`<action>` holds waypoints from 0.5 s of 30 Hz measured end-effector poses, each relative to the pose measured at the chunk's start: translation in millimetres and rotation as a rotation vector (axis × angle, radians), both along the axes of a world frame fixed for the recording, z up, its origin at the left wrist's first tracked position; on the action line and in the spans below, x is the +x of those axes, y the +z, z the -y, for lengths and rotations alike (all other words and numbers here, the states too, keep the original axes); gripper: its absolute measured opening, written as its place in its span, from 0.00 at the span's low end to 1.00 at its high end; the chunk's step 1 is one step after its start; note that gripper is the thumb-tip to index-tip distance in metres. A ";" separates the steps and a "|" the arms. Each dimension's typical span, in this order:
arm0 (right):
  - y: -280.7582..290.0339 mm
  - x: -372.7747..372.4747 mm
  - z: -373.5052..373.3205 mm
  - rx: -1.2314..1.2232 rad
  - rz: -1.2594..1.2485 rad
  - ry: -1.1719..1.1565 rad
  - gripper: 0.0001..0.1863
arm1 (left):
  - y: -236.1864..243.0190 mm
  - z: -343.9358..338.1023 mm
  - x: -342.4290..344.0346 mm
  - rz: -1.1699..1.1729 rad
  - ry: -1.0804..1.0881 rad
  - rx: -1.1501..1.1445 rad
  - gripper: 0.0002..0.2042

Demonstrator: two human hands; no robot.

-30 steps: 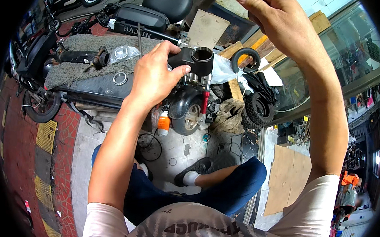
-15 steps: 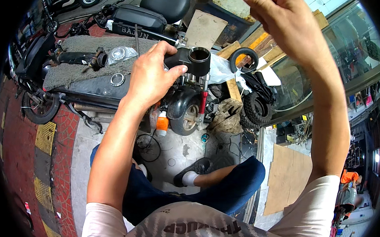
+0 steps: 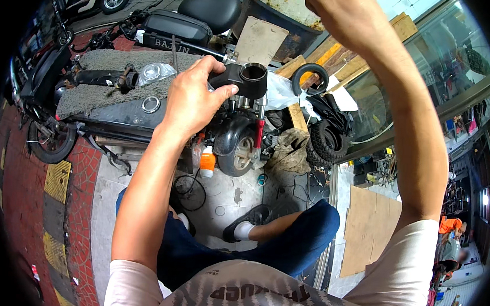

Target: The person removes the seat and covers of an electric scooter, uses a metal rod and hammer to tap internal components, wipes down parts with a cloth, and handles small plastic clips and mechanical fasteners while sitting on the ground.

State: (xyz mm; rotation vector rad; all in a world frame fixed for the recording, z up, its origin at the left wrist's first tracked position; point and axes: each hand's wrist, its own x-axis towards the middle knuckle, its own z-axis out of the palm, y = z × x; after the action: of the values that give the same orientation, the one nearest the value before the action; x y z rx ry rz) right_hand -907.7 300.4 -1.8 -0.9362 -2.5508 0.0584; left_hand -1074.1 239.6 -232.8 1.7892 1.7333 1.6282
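My left hand [image 3: 195, 98] is closed on the black neck of an electric scooter, thumb on the near side, just left of its open round head tube [image 3: 253, 76]. Below the tube are a red shock absorber [image 3: 259, 133] and the small front wheel [image 3: 236, 151] under a black fender. My right hand [image 3: 343, 19] is raised high at the upper edge, fingers curled. Its fingertips are cut off, so whatever it grips is hidden. A metal ring [image 3: 150, 105] lies on the scooter's deck [image 3: 114, 119], left of my left hand.
On the grey mat [image 3: 108, 63] lie a black tubular part [image 3: 102, 78] and a bagged ring [image 3: 156, 72]. An orange-and-white bottle [image 3: 207, 162] stands by the wheel. Tires [image 3: 327, 142], a rag [image 3: 290, 150] and planks [image 3: 344, 58] crowd the right. A parked scooter seat [image 3: 211, 11] is behind.
My right hand has shifted slightly up and to the left. My left hand keeps its grip on the scooter neck. The whole view has drifted a little.
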 end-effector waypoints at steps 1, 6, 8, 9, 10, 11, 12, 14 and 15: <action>-10.3 -5.2 -3.3 0.075 0.032 0.016 0.18 | 0.0 0.0 -0.3 -0.013 -0.002 -0.015 0.19; -58.8 -0.5 -28.8 0.040 0.527 -0.143 0.20 | 4.2 5.4 0.0 -0.050 0.018 -0.043 0.20; -59.0 -2.3 -34.1 0.030 0.529 -0.071 0.22 | 6.2 7.7 0.4 -0.052 0.014 -0.046 0.20; -54.7 -3.5 -34.5 0.047 0.499 -0.052 0.22 | 6.5 8.6 0.8 -0.058 0.015 -0.050 0.20; -51.0 -5.7 -33.7 0.049 0.477 -0.004 0.22 | 6.6 8.0 1.1 -0.061 0.020 -0.048 0.20; -45.2 -7.5 -31.9 0.010 0.409 0.028 0.23 | 5.9 8.2 1.2 -0.057 0.018 -0.033 0.20; -40.4 -8.4 -29.8 0.006 0.307 0.003 0.22 | 4.9 8.1 1.2 -0.052 0.015 -0.035 0.20; -36.4 -9.0 -22.7 -0.009 0.069 0.080 0.20 | 3.2 7.4 0.6 -0.043 0.005 -0.042 0.20; -38.0 -9.2 -19.4 0.024 -0.005 0.131 0.20 | 2.7 6.9 0.5 -0.044 0.009 -0.019 0.19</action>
State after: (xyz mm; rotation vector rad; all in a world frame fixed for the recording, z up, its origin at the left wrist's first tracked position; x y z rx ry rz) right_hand -916.8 319.7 -39.8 -0.7588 -2.5994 0.0676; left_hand -1073.6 232.8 -230.1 1.8245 1.7718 1.5826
